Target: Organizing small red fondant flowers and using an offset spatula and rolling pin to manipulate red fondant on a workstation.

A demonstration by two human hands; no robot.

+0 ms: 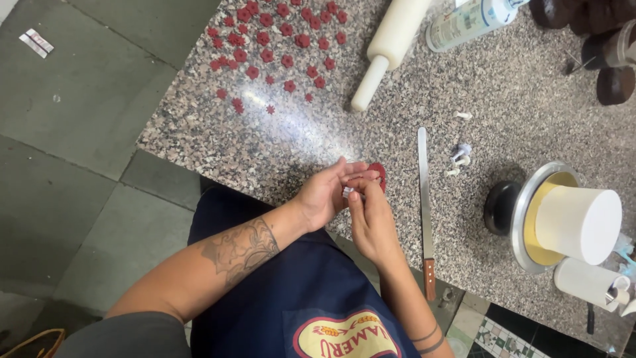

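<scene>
My left hand [326,192] holds a flat piece of red paste [379,174] at its fingertips, above the front edge of the granite counter [298,139]. My right hand [371,219] pinches a small white cutter [349,192] against the left palm, just beside the red piece. Several small red paste flowers [278,40] lie spread over the far left of the counter.
A long spatula knife with a wooden handle [424,205] lies right of my hands. A white cake [578,222] stands on a metal turntable [523,212] at the right. A white rolling pin [387,50], a spray can [467,23] and small white cutters [460,156] lie farther back.
</scene>
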